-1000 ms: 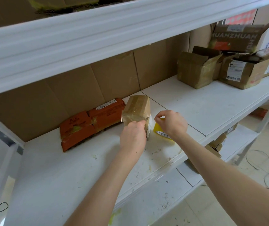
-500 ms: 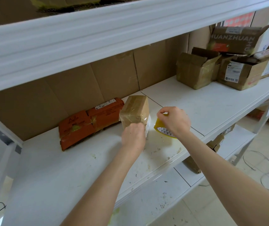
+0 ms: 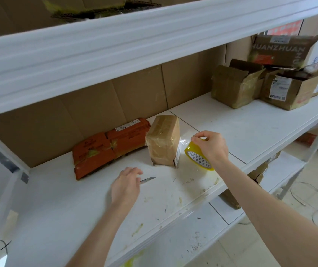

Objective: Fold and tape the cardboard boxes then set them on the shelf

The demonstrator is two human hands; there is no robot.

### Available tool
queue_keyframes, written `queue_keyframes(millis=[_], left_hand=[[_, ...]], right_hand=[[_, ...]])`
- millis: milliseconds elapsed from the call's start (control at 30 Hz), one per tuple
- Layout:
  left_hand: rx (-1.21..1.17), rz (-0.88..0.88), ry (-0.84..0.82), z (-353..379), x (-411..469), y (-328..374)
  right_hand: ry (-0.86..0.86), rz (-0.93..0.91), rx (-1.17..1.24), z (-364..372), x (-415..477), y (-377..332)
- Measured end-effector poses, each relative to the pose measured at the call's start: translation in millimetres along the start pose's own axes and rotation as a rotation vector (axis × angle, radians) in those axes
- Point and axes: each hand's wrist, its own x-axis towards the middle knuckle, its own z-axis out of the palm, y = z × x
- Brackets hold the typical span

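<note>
A small brown cardboard box wrapped in clear tape stands upright on the white shelf. My right hand grips a yellow tape roll just right of the box, and a shiny strip of tape runs from the roll to the box's side. My left hand is low on the shelf in front of the box, fingers lying over the handle of a small cutter whose blade pokes out to the right. Whether the fingers grip it is unclear.
A flattened orange box lies against the cardboard back wall, left of the small box. Several open brown boxes sit at the shelf's far right. An upper shelf beam crosses overhead. More cardboard lies on the lower shelf.
My left hand left the small box and dropped down and left onto the cutter. My right hand lifted the tape roll a little to the right, stretching tape from the box.
</note>
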Motion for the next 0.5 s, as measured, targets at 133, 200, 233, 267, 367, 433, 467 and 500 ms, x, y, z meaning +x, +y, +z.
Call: queue_keyframes(millis=[133,200,233,267,367,433,467,500], left_hand=[[-0.31,0.324,0.294,-21.4,11.7,66.9],[-0.295,0.387,0.308,-28.0,23.6,96.2],[-0.286,0.373,0.283,-29.3,30.1,106.2],[-0.288,0.343,0.249,-28.5,36.6,112.9],[-0.418,0.24,0.14,-23.2,52.5,119.6],[-0.468,0.216,0.11,-20.9,59.4,121.0],[-0.471,0.219,0.111,-20.2,61.2,122.0],[-0.469,0.224,0.119,-19.6,62.4,123.4]], right_hand=[[-0.006,-0.014,-0.018,7.1,-5.6,-3.0],[-0.009,-0.026,-0.022,7.9,-9.1,-5.1],[-0.009,-0.04,-0.028,7.4,-10.9,-5.8],[-0.008,-0.06,-0.033,6.1,-12.3,-5.7],[-0.046,-0.135,-0.014,-1.8,-13.9,-1.7],[-0.094,-0.165,0.023,-8.4,-14.4,1.9],[-0.116,-0.169,0.04,-11.4,-14.5,3.2],[-0.132,-0.168,0.053,-13.7,-14.6,4.0]])
